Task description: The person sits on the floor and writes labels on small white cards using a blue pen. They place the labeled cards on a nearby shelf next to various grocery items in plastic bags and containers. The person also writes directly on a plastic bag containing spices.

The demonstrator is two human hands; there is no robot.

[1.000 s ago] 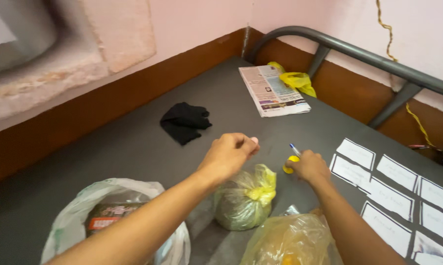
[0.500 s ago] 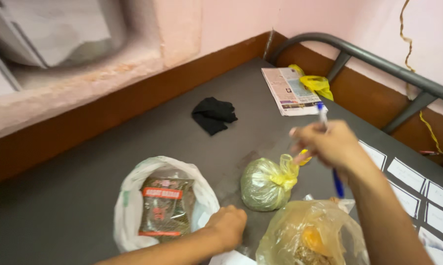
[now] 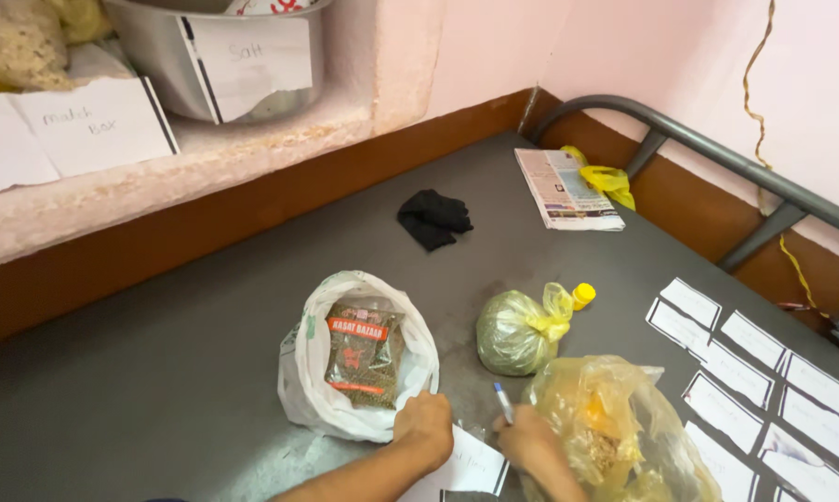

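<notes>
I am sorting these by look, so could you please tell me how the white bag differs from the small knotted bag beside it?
The white bag is opaque and lies open, showing a printed packet; the small knotted bag is see-through yellowish plastic, tied shut around greenish contents. The white bag is larger and touches the left hand; the knotted bag lies apart from both hands. Both rest on the dark tabletop.
</notes>
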